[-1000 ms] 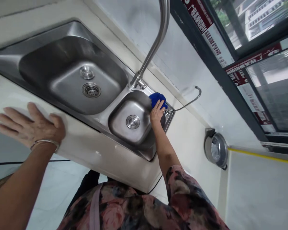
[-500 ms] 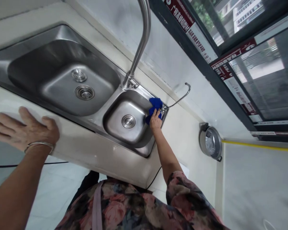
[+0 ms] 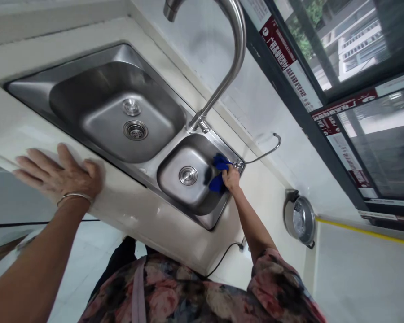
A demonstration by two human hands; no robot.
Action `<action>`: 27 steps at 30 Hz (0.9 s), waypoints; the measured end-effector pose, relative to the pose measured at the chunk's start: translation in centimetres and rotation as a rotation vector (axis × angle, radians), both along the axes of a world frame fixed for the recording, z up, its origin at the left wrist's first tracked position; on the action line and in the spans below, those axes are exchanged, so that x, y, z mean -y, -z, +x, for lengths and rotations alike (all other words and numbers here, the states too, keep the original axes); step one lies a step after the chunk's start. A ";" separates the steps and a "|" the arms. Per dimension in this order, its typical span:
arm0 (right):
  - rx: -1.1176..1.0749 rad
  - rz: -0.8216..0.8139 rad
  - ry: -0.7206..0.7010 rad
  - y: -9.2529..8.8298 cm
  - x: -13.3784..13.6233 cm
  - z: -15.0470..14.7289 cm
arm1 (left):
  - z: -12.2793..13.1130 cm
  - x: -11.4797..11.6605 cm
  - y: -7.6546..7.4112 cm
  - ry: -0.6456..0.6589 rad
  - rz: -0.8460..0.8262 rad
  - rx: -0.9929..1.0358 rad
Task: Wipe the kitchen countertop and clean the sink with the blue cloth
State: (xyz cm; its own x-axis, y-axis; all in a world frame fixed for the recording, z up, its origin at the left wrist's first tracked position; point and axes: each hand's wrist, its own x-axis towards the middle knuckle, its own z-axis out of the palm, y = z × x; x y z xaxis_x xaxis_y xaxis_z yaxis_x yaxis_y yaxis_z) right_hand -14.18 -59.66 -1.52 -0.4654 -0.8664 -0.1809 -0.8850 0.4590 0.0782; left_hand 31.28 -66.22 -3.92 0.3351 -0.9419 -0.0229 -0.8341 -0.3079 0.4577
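Observation:
My right hand point(image 3: 231, 178) grips a blue cloth point(image 3: 217, 182) at the right edge of the small sink bowl point(image 3: 175, 166). The cloth hangs down over the inner wall of that bowl. Just beyond the fingers is the base of a thin curved spout point(image 3: 267, 152). My left hand point(image 3: 65, 175), with a bangle at the wrist, lies flat with fingers spread on the pale countertop point(image 3: 134, 208), in front of the large sink bowl point(image 3: 97, 121). Between the two bowls rises a tall steel faucet point(image 3: 222, 85).
A steel pot point(image 3: 299, 218) with dark handles stands on the counter at the right, near the wall. A black cable point(image 3: 222, 258) runs along the counter's front right. Behind the sink is a dark-framed window point(image 3: 323, 101).
My right hand has drawn the cloth off the sink's rim, so more of it hangs inside the small bowl. The whole view has shifted, with the sink appearing farther right; my left hand stays spread.

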 end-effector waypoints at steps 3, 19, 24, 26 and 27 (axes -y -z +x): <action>0.130 -0.228 0.012 -0.1 2.0 0.7 | 0.0 0.0 -0.2 -0.007 0.012 0.004; -0.143 -0.290 0.002 4.7 11.5 2.1 | -0.2 -0.2 -0.9 0.017 0.022 0.035; -0.084 -0.313 -0.092 7.0 13.6 7.4 | -0.1 -0.2 -0.7 0.003 0.014 0.008; -0.063 -0.303 -0.047 7.8 14.5 9.4 | 0.0 -0.3 -0.5 0.006 0.004 -0.016; -0.057 -0.307 -0.005 8.2 15.0 10.1 | 0.0 -0.3 -0.5 0.009 -0.003 -0.029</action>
State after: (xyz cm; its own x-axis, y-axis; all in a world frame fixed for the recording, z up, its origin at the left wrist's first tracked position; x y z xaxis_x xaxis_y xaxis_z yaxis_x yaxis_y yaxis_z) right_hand -4.09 -74.61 -9.69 -0.4633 -0.8787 0.1153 -0.8853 0.4649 -0.0141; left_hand 31.32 -65.92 -3.40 0.3261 -0.9449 -0.0292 -0.8232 -0.2990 0.4826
